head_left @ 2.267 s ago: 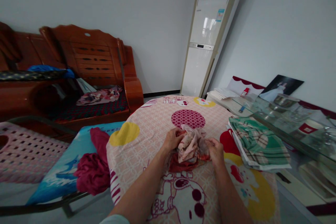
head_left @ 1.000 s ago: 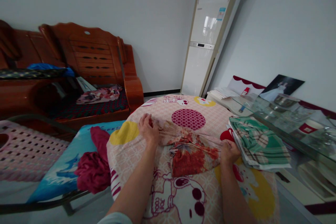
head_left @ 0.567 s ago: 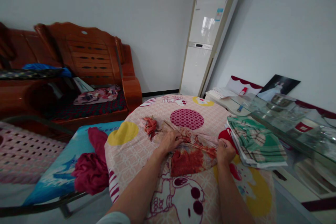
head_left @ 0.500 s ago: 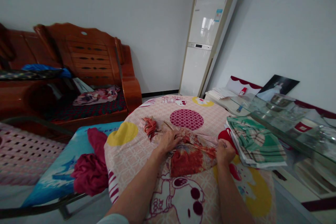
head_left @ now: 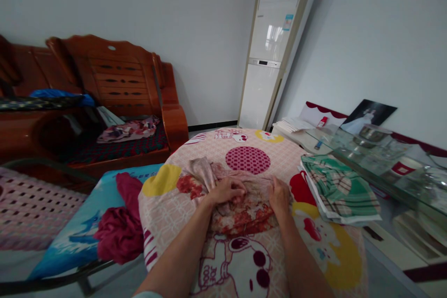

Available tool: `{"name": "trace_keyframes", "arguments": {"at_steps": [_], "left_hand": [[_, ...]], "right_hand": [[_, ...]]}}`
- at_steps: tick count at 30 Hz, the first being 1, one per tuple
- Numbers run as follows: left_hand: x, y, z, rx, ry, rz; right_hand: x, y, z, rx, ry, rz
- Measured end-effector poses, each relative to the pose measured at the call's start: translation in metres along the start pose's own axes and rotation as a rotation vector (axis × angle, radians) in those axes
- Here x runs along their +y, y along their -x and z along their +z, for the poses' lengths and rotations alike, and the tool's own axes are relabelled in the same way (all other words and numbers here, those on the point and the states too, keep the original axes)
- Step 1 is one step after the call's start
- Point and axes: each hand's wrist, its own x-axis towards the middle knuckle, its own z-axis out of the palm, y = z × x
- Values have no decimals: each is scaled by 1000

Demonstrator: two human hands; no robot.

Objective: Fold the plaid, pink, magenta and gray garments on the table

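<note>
Though bowl unclear inside, left hand half-curled over, right hand seemingly pinching cloth

Two hands, four loose cloth pieces around the room.
One left hand and one right hand meet one crumpled cloth mid-table; one green plaid cloth lies at the right edge, one magenta cloth on one blue cushion, one patterned cloth on one wooden seat.
</note>
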Motion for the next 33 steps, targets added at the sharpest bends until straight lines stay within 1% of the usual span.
{"name": "trace_keyframes", "arguments": {"at_steps": [2,3,5,7,8,10,12,15,17,18,20,22,25,27,28,29,31,33], "left_hand": [[-11,-8,1,257,-169,96],[-16,-12,0,355,-257,112],[-26,-15,-2,513,-385,86],[-34,-16,-7,637,-465,25],[-37,-15,-9,681,-496,-11],[-41,-13,-13,732,-545,-84],[-44,-12,-17,769,-562,-111],[-50,-13,-24,882,-543,-39],[-55,-16,-31,962,-521,-5],[-58,-18,-35,989,-513,-12],[-62,-22,-42,1011,-514,-62],[-65,-26,-49,992,-554,-126],[-63,-31,-56,908,-652,-219],[-59,-32,-59,845,-705,-279],[-57,-32,-60,814,-721,-305],[-54,-31,-61,789,-731,-324],[-48,-28,-64,752,-737,-339],[-41,-23,-68,757,-713,-318]], "right_hand": [[0,1,2,-69,84,15],[1,1,1,-87,108,16],[1,2,-2,-88,111,25],[0,4,-7,-50,73,35],[-2,5,-10,-24,42,32],[-6,7,-14,16,-47,18],[-11,9,-16,10,-154,25],[-16,11,-16,-41,-199,121],[-17,10,-15,-84,-141,185],[-17,9,-15,-117,-108,202],[-16,6,-16,-202,-73,207],[-13,4,-17,-294,-104,195],[-6,3,-20,-397,-260,216],[-1,4,-21,-396,-381,274],[2,4,-21,-355,-437,317],[4,4,-22,-283,-491,364],[7,2,-24,-84,-594,452],[9,-1,-28,116,-655,500]]}}
